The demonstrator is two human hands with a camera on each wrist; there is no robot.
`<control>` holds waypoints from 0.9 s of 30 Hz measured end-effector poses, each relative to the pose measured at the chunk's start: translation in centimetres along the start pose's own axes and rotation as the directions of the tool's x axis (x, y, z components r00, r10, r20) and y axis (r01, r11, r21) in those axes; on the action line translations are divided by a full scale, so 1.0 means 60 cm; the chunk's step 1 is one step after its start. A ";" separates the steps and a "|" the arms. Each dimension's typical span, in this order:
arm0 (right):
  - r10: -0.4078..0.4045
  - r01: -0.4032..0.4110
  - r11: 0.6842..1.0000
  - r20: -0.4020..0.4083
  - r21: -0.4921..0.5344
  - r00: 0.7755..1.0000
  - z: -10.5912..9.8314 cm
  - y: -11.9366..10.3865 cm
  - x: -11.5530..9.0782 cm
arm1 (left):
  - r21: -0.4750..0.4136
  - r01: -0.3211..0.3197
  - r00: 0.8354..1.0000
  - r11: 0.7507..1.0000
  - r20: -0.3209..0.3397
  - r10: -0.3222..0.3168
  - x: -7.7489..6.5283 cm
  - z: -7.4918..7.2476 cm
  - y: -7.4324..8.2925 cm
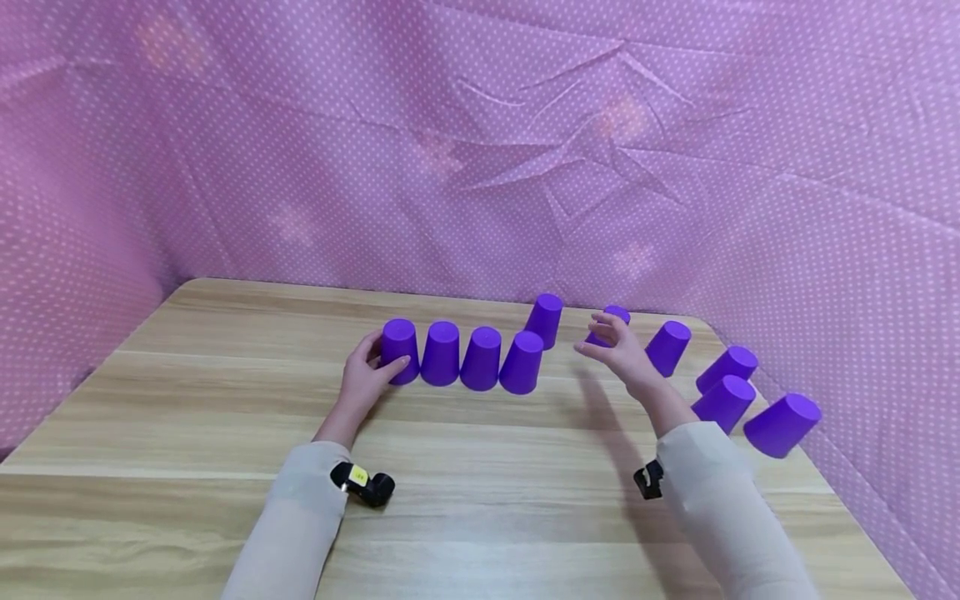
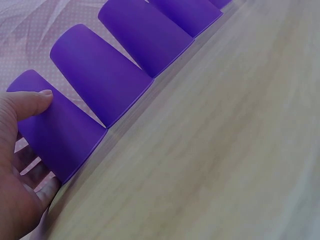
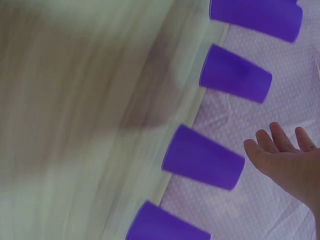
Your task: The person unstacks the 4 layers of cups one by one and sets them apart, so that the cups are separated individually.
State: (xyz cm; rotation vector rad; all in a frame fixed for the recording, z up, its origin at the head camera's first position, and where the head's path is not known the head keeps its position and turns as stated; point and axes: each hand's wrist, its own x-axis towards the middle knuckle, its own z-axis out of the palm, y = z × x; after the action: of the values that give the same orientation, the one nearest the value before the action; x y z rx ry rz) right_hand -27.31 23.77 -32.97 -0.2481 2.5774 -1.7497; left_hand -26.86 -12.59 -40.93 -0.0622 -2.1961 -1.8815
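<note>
At the row's left end, your left hand (image 1: 365, 372) gripped the end cup (image 1: 400, 350) on the table (image 1: 225, 433); right hand (image 1: 618, 350) hovered spread. Cup looked light, slick, thin-walled: hold mid-wall.

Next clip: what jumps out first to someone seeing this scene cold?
A curved line of upside-down purple cups runs across the far side of the wooden table, against a pink dotted cloth backdrop. The left hand grips the leftmost cup, thumb on its side. The right hand hovers open above the table, in front of another cup near the back edge.
</note>
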 end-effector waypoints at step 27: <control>0.024 -0.027 1.000 0.138 0.017 0.990 0.105 0.008 0.029 | 0.006 -0.021 1.000 1.000 -0.007 0.021 -0.001 0.000 -0.003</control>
State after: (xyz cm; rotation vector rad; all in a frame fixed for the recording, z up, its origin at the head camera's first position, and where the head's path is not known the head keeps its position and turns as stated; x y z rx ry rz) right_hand -28.41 17.87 -35.64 -0.3219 2.4566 -1.6835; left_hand -26.83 -12.58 -41.13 -0.0777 -2.1880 -1.8614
